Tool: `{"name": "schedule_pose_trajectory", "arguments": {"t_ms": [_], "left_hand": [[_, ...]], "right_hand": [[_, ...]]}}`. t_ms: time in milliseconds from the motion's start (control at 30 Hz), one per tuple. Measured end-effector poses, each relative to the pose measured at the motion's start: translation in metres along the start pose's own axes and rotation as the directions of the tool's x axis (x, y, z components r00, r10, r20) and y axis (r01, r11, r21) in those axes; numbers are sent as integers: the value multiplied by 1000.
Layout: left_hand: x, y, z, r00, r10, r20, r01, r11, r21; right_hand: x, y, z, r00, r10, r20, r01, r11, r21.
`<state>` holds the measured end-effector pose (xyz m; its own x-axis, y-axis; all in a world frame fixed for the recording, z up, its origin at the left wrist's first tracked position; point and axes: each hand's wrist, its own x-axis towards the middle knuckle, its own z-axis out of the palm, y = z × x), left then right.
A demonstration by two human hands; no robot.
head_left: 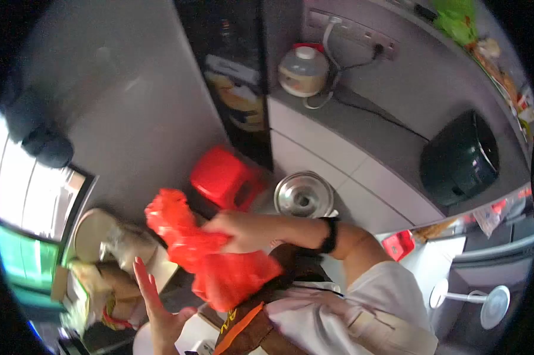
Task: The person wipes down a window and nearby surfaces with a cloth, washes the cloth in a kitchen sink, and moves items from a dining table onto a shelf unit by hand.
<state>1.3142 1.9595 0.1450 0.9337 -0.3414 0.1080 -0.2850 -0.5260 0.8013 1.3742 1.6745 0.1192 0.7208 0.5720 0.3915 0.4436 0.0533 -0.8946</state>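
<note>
A crumpled red plastic bag hangs in front of my apron, and my right hand is closed round its upper part. The bag's bunched end sticks out past the hand to the upper left. My left hand is raised at the lower left, fingers apart, holding nothing; a gap separates it from the bag. A dark band circles my right wrist.
Beyond my right hand are a red stool and a round metal pot on the floor. A counter carries a white jar and a black appliance. Bags and boxes crowd the lower left.
</note>
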Motion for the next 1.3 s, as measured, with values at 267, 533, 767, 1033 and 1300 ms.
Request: {"name": "schedule_pose_trajectory", "arguments": {"t_ms": [267,533,767,1033,1300], "left_hand": [[131,-1,114,912,167,375,-74,966,-249],[169,78,141,716,415,562,-515,857,22],[177,34,122,762,321,563,-443,892,91],[177,-19,104,921,175,347,-247,953,176],[170,-65,99,971,155,181,-192,959,207]], "right_hand": [[-125,-80,-105,876,264,-404,-451,744,-493],[-119,-211,-207,325,-256,-910,-581,705,-406],[-67,-353,-386,546,-337,-767,-134,869,-477],[0,-397,-466,532,-455,-714,-389,618,-684],[-42,-365,-618,444,-824,-352,-877,-319,-359]]}}
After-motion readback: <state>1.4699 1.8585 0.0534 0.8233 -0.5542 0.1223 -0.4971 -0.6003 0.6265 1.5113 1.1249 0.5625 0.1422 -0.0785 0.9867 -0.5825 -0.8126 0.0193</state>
